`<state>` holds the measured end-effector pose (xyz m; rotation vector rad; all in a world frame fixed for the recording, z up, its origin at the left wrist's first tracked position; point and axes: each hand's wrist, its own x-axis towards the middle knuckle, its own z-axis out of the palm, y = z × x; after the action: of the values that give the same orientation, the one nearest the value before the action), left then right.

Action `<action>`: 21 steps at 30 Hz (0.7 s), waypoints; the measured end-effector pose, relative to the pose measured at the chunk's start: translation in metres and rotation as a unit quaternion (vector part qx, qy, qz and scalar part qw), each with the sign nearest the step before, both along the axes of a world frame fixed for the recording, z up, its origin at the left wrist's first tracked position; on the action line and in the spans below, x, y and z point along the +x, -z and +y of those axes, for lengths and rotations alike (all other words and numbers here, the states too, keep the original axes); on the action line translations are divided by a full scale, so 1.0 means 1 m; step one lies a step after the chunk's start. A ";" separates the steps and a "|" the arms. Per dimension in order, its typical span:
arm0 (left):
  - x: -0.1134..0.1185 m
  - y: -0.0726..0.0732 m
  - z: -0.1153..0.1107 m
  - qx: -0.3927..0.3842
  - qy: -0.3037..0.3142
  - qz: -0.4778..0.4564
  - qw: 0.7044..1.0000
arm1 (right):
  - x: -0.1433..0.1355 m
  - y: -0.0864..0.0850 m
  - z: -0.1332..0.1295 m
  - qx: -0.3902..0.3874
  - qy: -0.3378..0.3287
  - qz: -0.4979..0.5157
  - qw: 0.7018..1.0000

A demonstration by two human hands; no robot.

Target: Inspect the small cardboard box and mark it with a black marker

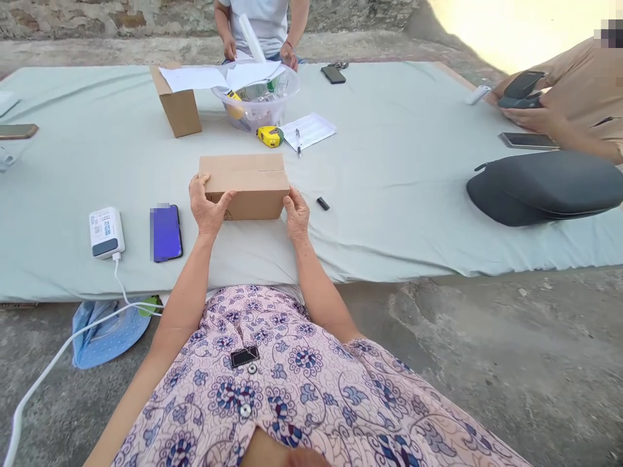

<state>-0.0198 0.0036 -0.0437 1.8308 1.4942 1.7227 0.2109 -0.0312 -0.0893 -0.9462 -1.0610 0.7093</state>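
We have the cardboard box [244, 172] at the counter's [389, 214] near edge, left hand [207, 204] and right hand [296, 213] grips closed around its ends. Top looks folded down; release not done; sealing we can't tell.

I was looking at an outdoor yard, with a cloth-covered table [389, 220] standing in it as a makeshift workplace. Past the far edge I could see a rough stone wall [111, 19] with a paler concrete strip [111, 50] at its foot, and beyond the far right corner a patch of strong sunlight [487, 26]. Below the near edge I made out bare grey concrete ground [511, 363], stained and uneven. One person [263, 26] was at the far edge, another person [579, 84] by the right edge, and phones [333, 75], papers [318, 130] and a plastic basin [280, 107] shared the surface
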 end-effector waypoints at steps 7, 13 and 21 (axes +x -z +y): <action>-0.026 0.006 -0.002 0.058 -0.041 -0.096 0.993 | -0.010 0.000 0.001 0.016 0.015 -0.046 0.999; -0.024 0.023 -0.013 0.023 -0.015 -0.158 0.987 | -0.010 -0.004 -0.005 0.091 0.091 -0.016 0.992; -0.003 0.046 -0.027 -0.141 0.174 -0.326 0.918 | -0.004 -0.042 -0.037 0.166 0.116 -0.042 0.978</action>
<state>-0.0228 -0.0238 -0.0892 1.1196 0.9997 1.6053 0.2068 -0.0686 -0.0469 -0.7981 -1.0814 0.2893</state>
